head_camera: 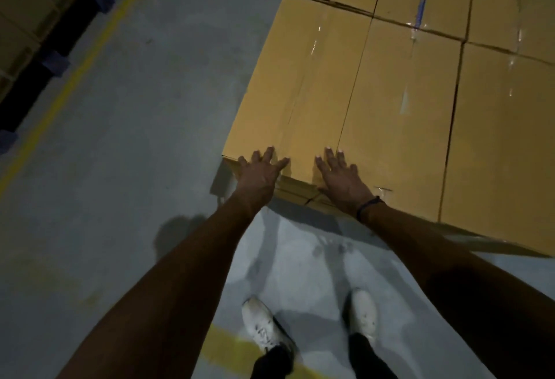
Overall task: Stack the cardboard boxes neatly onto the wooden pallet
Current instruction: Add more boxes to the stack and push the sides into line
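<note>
A layer of tan cardboard boxes fills the upper right of the head view, packed edge to edge and sealed with clear tape. The nearest left box (303, 84) forms the stack's front left corner. My left hand (260, 173) lies flat on that box's near edge, fingers spread. My right hand (342, 176), with a dark band at the wrist, rests flat on the same edge, a little to the right. Neither hand grips anything. A neighbouring box (399, 114) sits flush on the right. The pallet under the stack is hidden.
Grey concrete floor (144, 138) stretches to the left, crossed by a yellow line (90, 57). Dark racking with stored boxes (27, 12) runs along the far left. My white shoes (264, 327) stand just below the stack's front edge, on another yellow stripe.
</note>
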